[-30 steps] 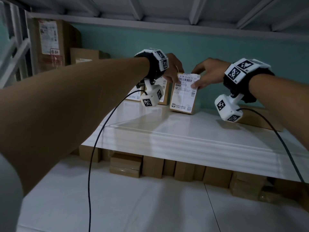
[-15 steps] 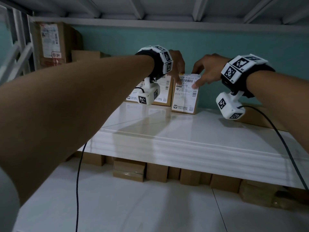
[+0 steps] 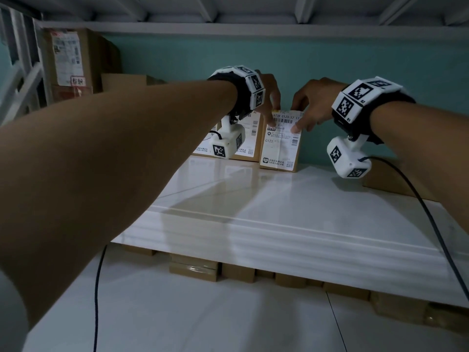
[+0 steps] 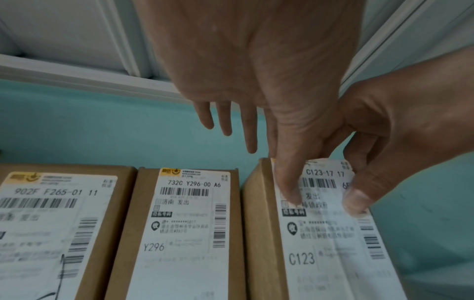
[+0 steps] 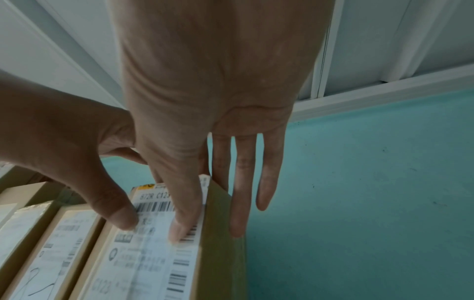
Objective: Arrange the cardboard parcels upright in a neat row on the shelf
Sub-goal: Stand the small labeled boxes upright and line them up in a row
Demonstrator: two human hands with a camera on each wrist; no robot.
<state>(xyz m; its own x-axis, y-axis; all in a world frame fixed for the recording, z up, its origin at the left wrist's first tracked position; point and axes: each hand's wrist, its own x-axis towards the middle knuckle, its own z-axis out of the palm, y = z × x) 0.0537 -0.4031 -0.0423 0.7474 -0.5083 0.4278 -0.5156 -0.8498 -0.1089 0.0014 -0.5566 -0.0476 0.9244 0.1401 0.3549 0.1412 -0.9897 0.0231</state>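
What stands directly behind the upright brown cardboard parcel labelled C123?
Behind the brown cardboard parcel labelled C123 only the teal back wall shows. The parcel itself hides the strip of white shelf behind its base.

The parcels are plain brown cardboard. The C123 parcel (image 3: 280, 143) carries a white label printed with black barcodes, black lettering and a small yellow logo at its top corner. The Y296 parcel (image 4: 179, 233) wears the same white label with black bars and a yellow logo. The shelf (image 3: 291, 214) is glossy white. The wall (image 3: 330, 59) behind is flat teal. The wrist bands (image 3: 365, 97) are black, set with white tiles bearing black square-code patterns. A taller brown box (image 3: 76, 64) bears a white label with red marks.
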